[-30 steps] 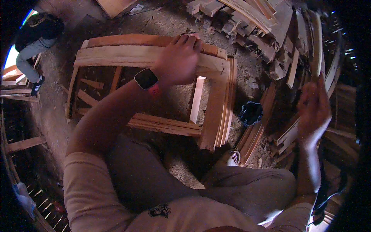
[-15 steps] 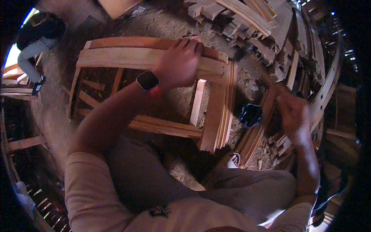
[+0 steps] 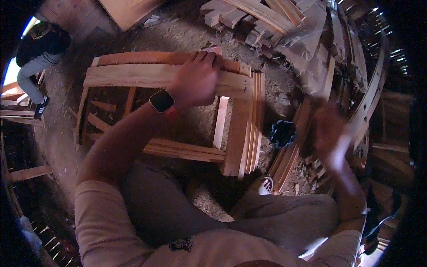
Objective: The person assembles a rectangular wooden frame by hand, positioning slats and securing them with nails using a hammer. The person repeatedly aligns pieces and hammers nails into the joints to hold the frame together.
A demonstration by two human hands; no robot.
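Observation:
A wooden frame (image 3: 133, 74) of pale and reddish rails stands in front of me, with open gaps between its members. My left hand (image 3: 195, 80), with a watch on the wrist, is closed over its top rail near the right end. Several thin layered strips (image 3: 255, 124) run along the frame's right side. Off to the right, apart from the frame, my right hand (image 3: 330, 131) is smeared by motion, so its fingers and anything in them cannot be made out. It is nearest to some long reddish boards (image 3: 287, 162).
A dark, bluish crumpled item (image 3: 283, 133) lies between the frame and the boards. Scrap wood (image 3: 249, 26) is piled at the back right. A curved slotted timber (image 3: 369, 107) stands at the far right. Another person (image 3: 42, 53) bends over at the far left.
My right hand has shifted slightly down and stays blurred. The frame's top rail sits a little lower and further left in view, with my left hand still on it.

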